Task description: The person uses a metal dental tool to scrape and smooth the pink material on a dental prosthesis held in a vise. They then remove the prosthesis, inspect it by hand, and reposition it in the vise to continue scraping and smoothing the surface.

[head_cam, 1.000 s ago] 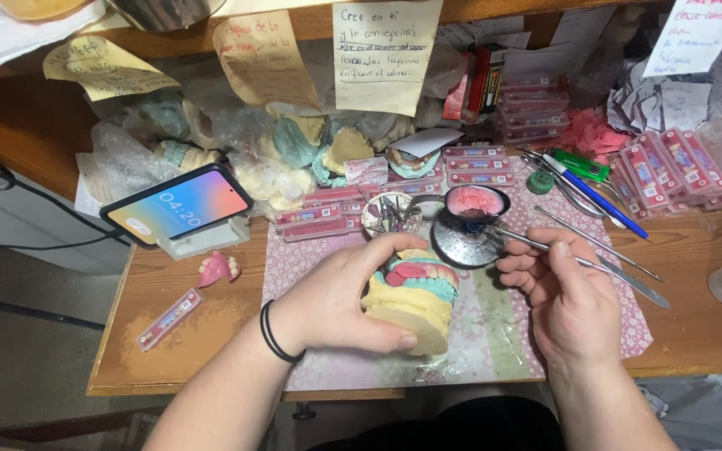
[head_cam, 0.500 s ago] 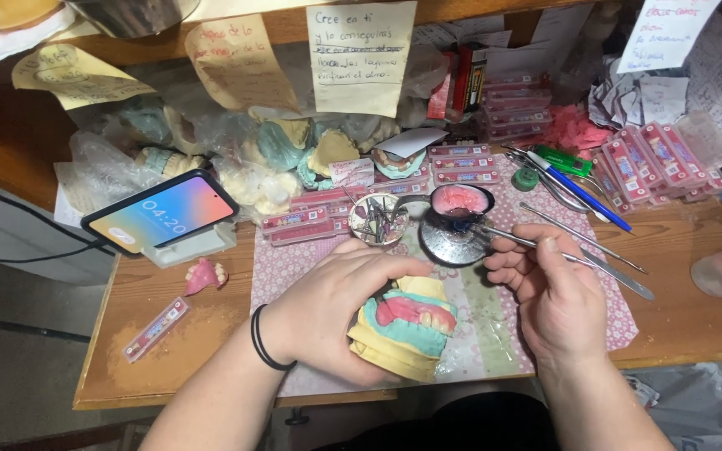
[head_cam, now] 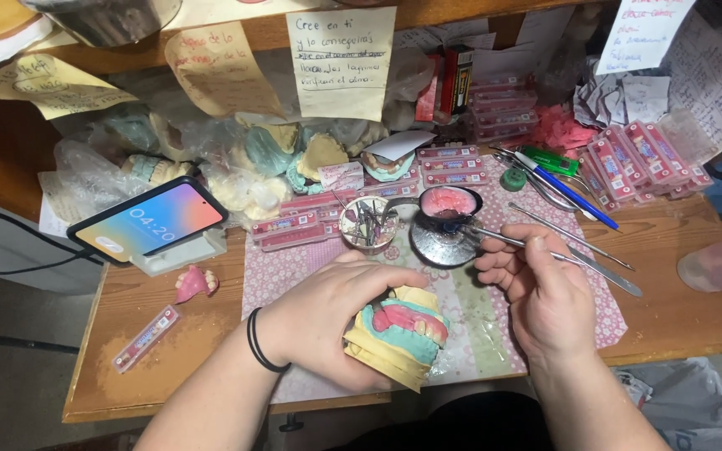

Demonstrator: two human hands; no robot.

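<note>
A person sits at a cluttered wooden desk [head_cam: 678, 276], seen from above. The left hand [head_cam: 327, 321] curls closed around a yellow plaster dental model [head_cam: 399, 338], gripping it from the left near the desk's front edge, over a flowered mat [head_cam: 294, 259]. The model is tilted so its pink wax gums and teeth face up and toward the right hand, probably to expose the working surface. Its long axis runs from front left to back right. The right hand [head_cam: 545, 292] pinches a thin metal tool [head_cam: 503, 242] like a pen, fingers closed on the handle. The tool's tip points left into a small round dish of pink wax [head_cam: 449, 203] toward the back. A phone [head_cam: 148, 219] leans at the back left.
</note>
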